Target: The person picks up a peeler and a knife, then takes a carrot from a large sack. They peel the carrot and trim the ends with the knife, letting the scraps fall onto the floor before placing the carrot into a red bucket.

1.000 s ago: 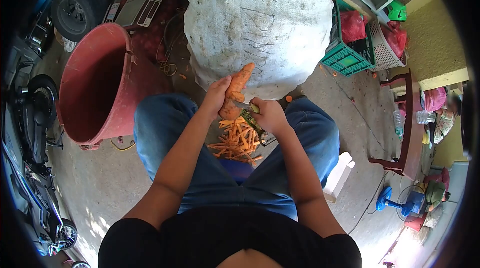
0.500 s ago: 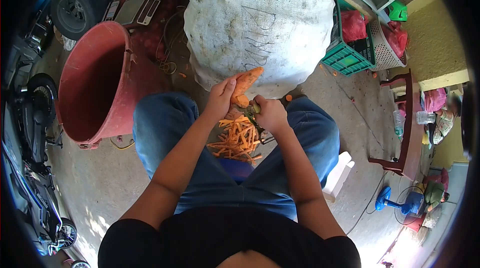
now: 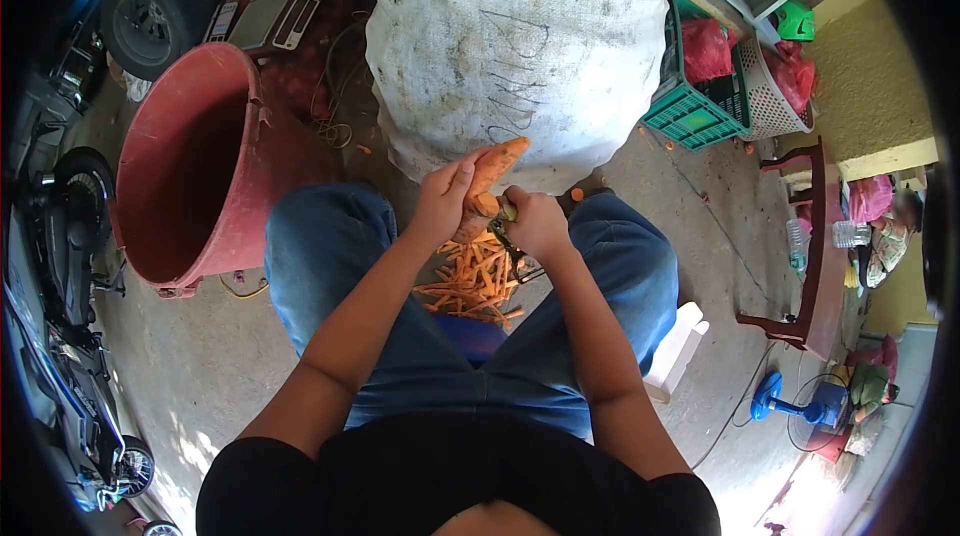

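My left hand (image 3: 443,201) is closed around an orange root vegetable (image 3: 497,166), a carrot or sweet potato by its look, tilted with its tip up and to the right. Its lower end shows a round, cut-looking orange face and a browner part. My right hand (image 3: 538,226) grips a yellow-green handle (image 3: 508,210) right beside that lower end; its working end is mostly hidden. Beneath both hands, between my knees, lies a pile of orange sticks (image 3: 470,281), with part of a blue container (image 3: 472,338) showing under it.
A big white woven sack (image 3: 520,46) with handwriting stands in front. At left is a red tub (image 3: 190,166), with a wheel (image 3: 155,11) behind it. Green crate (image 3: 700,116), white basket (image 3: 775,96), wooden bench (image 3: 825,256) and blue fan (image 3: 768,398) are at right.
The root vegetable has shifted slightly, showing more of its browner lower part. My right hand has moved a little left and up, closer to it.
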`<state>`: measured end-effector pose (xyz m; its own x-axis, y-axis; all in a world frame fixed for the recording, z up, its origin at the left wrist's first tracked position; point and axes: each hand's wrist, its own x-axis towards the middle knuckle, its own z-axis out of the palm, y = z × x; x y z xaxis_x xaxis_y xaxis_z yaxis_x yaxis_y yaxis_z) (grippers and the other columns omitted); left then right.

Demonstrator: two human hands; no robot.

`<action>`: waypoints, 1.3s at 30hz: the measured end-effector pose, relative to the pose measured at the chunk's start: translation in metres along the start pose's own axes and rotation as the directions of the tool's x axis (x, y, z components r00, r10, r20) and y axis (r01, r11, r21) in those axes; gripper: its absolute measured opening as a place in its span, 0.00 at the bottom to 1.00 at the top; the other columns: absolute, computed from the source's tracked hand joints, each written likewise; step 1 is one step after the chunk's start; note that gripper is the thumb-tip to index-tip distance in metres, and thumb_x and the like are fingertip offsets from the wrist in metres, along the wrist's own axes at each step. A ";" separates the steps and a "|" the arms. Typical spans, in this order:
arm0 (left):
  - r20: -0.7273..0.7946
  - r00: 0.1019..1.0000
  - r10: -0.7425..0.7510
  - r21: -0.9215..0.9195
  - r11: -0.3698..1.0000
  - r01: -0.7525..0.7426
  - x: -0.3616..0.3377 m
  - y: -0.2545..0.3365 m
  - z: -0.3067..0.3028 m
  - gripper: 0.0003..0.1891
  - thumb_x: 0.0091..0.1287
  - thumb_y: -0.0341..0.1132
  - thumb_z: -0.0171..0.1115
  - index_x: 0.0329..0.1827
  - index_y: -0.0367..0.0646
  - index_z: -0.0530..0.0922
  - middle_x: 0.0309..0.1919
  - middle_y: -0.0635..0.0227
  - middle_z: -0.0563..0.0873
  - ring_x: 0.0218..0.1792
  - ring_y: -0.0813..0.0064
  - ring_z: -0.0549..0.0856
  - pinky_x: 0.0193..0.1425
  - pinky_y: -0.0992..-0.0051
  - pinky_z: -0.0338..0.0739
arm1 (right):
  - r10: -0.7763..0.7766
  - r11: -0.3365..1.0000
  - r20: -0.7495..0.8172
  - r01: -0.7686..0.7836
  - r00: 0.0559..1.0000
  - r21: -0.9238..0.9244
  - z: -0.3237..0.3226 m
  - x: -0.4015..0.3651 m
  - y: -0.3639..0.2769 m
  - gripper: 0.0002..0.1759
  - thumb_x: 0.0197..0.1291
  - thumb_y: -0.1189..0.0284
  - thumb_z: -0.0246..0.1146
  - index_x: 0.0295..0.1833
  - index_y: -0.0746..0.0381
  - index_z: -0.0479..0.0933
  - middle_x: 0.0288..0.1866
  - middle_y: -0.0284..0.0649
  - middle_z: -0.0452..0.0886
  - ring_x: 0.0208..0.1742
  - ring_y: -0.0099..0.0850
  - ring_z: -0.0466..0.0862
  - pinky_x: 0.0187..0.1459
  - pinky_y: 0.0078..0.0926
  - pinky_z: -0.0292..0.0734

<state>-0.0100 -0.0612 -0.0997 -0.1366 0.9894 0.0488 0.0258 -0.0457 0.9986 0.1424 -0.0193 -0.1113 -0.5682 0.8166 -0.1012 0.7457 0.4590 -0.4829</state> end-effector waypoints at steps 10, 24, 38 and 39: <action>0.276 0.919 -0.281 -0.535 0.749 0.390 -0.002 -0.012 0.001 0.24 0.69 0.45 0.35 0.54 0.33 0.67 0.39 0.63 0.79 0.38 0.77 0.78 0.44 0.79 0.72 | 0.004 0.998 -0.060 0.000 0.998 0.066 0.006 0.004 -0.002 0.12 0.40 0.69 0.59 0.33 0.61 0.72 0.23 0.50 0.76 0.28 0.48 0.77 0.32 0.42 0.71; 0.206 0.951 -0.230 -0.431 0.851 0.299 -0.002 -0.035 -0.007 0.33 0.57 0.50 0.57 0.59 0.38 0.61 0.53 0.64 0.70 0.52 0.74 0.71 0.56 0.77 0.64 | 0.069 0.997 -0.213 -0.062 0.975 0.043 0.012 0.008 0.009 0.10 0.43 0.68 0.57 0.32 0.61 0.73 0.22 0.50 0.76 0.26 0.47 0.77 0.30 0.42 0.71; 0.214 0.959 -0.186 0.106 0.980 0.166 0.004 -0.008 -0.019 0.35 0.41 0.27 0.69 0.56 0.37 0.64 0.46 0.65 0.75 0.48 0.78 0.74 0.52 0.78 0.68 | 0.045 0.977 -0.081 -0.027 0.996 0.211 0.006 0.008 0.007 0.11 0.47 0.67 0.55 0.34 0.63 0.73 0.24 0.53 0.75 0.30 0.50 0.76 0.34 0.43 0.70; 0.217 0.959 -0.182 0.077 0.983 0.169 0.005 -0.009 -0.020 0.35 0.41 0.27 0.69 0.56 0.37 0.64 0.46 0.64 0.75 0.47 0.78 0.74 0.52 0.78 0.68 | 0.043 0.977 -0.080 -0.025 0.996 0.213 0.006 0.008 0.006 0.11 0.47 0.67 0.55 0.34 0.63 0.73 0.24 0.53 0.75 0.30 0.50 0.76 0.34 0.43 0.70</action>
<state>-0.0312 -0.0586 -0.1080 0.0796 0.9871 -0.1390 0.0787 0.1328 0.9880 0.1404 -0.0121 -0.1200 -0.5063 0.8608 -0.0516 0.6685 0.3539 -0.6541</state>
